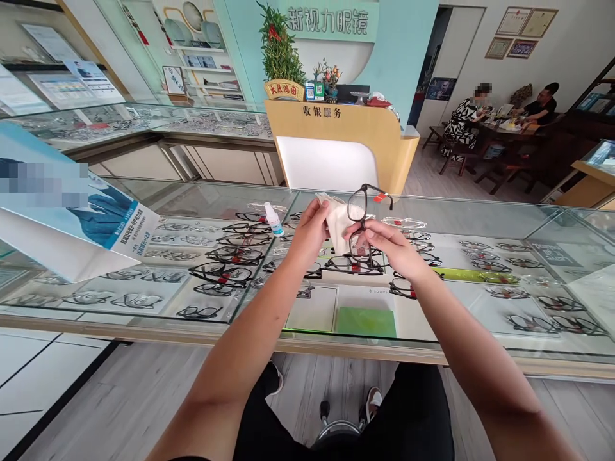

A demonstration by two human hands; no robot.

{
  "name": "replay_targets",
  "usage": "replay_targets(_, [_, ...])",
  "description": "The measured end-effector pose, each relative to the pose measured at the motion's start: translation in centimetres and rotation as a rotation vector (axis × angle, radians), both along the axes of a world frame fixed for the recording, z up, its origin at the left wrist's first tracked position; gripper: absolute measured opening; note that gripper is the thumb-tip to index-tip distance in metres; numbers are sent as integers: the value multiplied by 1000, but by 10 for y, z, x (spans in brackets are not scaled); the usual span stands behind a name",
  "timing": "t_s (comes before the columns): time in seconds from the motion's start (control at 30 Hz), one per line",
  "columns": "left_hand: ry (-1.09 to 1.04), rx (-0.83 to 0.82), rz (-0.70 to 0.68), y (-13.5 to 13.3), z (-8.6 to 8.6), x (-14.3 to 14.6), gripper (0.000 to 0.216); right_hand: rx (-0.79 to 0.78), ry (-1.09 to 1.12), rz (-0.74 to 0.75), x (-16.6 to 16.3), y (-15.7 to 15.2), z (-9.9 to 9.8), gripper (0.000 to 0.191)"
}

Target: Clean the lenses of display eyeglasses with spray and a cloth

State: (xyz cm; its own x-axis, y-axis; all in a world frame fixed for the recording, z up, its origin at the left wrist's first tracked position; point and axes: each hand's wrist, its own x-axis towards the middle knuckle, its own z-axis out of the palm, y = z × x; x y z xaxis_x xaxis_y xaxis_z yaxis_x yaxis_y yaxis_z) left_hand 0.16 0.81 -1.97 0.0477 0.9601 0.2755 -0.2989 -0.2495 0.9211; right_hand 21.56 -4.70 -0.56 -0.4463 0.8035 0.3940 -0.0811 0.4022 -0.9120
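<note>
Above the glass counter, my right hand pinches a pair of dark-framed eyeglasses near the bridge. One temple of the glasses sticks out to the right and carries a red tag. My left hand is closed on a pale cleaning cloth, which hangs beside the lenses; whether cloth and lens touch I cannot tell. To the left of my left hand a small white spray bottle with a blue and pink label stands on the glass.
Rows of eyeglasses lie inside the glass display counter. A tilted advertising stand occupies its left end. Beyond is a wooden cashier desk with a plant. Two people sit at a table at the back right.
</note>
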Motion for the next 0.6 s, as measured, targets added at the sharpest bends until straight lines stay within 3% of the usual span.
replay_targets(0.13, [28, 41, -39, -6, 5, 1, 55, -9, 0, -1, -1, 0, 1, 43])
replay_targets(0.6, [241, 129, -2, -14, 8, 2, 29, -23, -2, -37, 0, 0, -1, 46])
